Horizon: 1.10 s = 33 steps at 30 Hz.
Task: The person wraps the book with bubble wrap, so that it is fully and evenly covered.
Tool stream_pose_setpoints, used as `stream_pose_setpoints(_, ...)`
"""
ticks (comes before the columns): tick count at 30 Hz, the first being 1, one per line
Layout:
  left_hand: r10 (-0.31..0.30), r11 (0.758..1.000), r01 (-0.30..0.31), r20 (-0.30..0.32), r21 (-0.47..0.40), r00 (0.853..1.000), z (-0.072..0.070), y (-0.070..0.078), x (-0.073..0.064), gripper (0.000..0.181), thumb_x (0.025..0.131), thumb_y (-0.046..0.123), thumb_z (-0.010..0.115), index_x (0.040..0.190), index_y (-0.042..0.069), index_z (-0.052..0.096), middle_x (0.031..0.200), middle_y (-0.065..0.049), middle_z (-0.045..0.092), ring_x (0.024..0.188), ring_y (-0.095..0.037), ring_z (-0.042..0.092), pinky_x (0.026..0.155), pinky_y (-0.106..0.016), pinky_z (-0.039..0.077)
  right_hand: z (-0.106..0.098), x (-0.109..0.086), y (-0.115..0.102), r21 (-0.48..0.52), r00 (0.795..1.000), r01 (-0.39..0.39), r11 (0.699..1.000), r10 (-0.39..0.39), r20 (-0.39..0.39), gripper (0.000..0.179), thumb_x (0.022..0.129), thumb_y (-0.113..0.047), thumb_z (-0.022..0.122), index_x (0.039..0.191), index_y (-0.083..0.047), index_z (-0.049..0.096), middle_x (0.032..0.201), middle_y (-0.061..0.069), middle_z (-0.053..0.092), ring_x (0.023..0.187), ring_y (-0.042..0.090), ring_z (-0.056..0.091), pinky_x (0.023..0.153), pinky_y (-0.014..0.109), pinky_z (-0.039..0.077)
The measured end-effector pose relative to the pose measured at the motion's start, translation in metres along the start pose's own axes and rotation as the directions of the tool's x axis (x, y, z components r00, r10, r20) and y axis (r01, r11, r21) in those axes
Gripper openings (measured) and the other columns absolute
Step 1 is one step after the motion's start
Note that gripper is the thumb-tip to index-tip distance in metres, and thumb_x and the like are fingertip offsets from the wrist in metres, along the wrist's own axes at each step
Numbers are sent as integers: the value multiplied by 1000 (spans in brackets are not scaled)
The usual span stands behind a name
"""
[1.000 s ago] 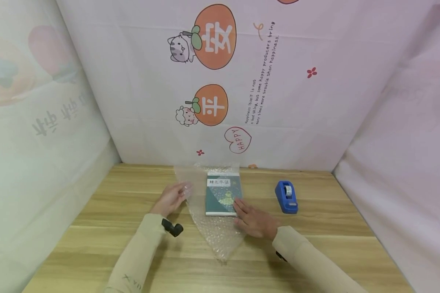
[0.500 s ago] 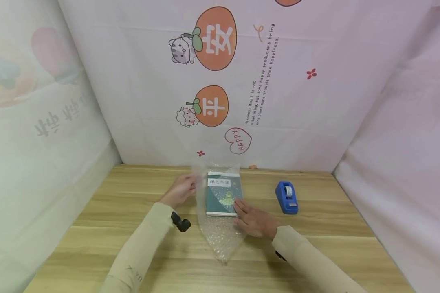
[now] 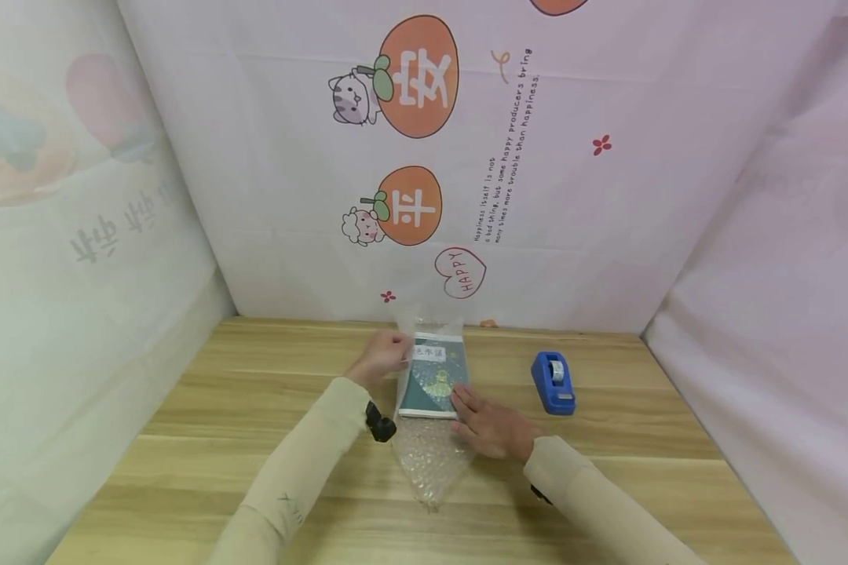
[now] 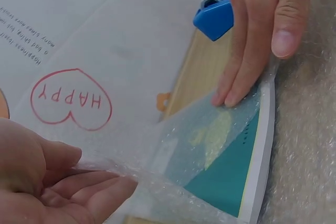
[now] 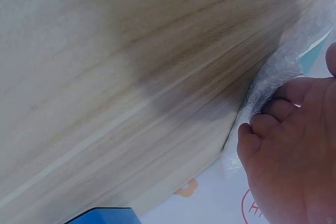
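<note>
A green book [image 3: 436,396] with white bands lies on a sheet of bubble wrap [image 3: 429,463], whose right part is folded over the cover. My left hand [image 3: 381,357] pinches the wrap's left edge between thumb and fingers, raised at the book's upper left. In the left wrist view the clear sheet stretches from that hand [image 4: 68,182] toward the book. My right hand [image 3: 495,430] rests at the book's right side, its extended fingers pressing the folded wrap onto the cover. In the right wrist view the wrap bunches along those fingers [image 5: 262,124].
A blue tape dispenser [image 3: 554,392] with a roll of tape stands to the right of the book on the wooden table [image 3: 254,439]. Printed white cloth [image 3: 551,275] hangs behind the table, with more cloth along both sides.
My left hand has moved right and a little away from me, bringing the wrap's left edge in to the book's left side. My right hand has stayed on the book.
</note>
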State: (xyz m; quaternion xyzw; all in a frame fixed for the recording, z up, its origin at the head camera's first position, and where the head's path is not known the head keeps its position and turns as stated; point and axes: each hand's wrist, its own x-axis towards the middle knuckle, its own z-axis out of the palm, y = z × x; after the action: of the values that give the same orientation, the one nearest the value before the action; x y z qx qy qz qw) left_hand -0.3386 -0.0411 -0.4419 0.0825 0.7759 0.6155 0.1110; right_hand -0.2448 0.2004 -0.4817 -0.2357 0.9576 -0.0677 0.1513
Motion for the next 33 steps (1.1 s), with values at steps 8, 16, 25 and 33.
stream_pose_setpoints(8,-5,983,14,-51,183,999,19,0,7,51,108,12,51,59,16,38,60,5,38,60,-11,46,57,-22,43,1,0,0,-6,1000,0,1000,0,1,69,115,-48,29,168,-6,23,179,12,16,166,29,18,132,48,29)
stream_pose_setpoints(16,-9,963,27,-69,269,998,33,-5,8,52,107,12,53,57,16,39,57,5,45,58,-13,47,56,-24,39,2,0,0,-15,1000,-2,1000,2,5,69,115,-50,29,168,-6,23,179,11,16,166,29,18,133,47,28)
stream_pose_setpoints(25,-16,933,44,-81,358,997,44,-22,18,53,108,13,50,56,16,36,52,6,32,49,-12,31,47,-26,26,4,0,0,11,1000,11,1000,-11,-2,69,115,-49,28,168,-6,23,179,12,15,166,30,17,133,49,27)
stream_pose_setpoints(33,19,869,-52,73,492,997,35,-18,16,44,111,23,49,71,7,61,63,0,49,58,-16,45,54,-30,39,1,1,0,-5,1000,8,1000,-8,-1,69,115,-48,28,168,-5,22,179,12,14,166,30,17,133,48,27)
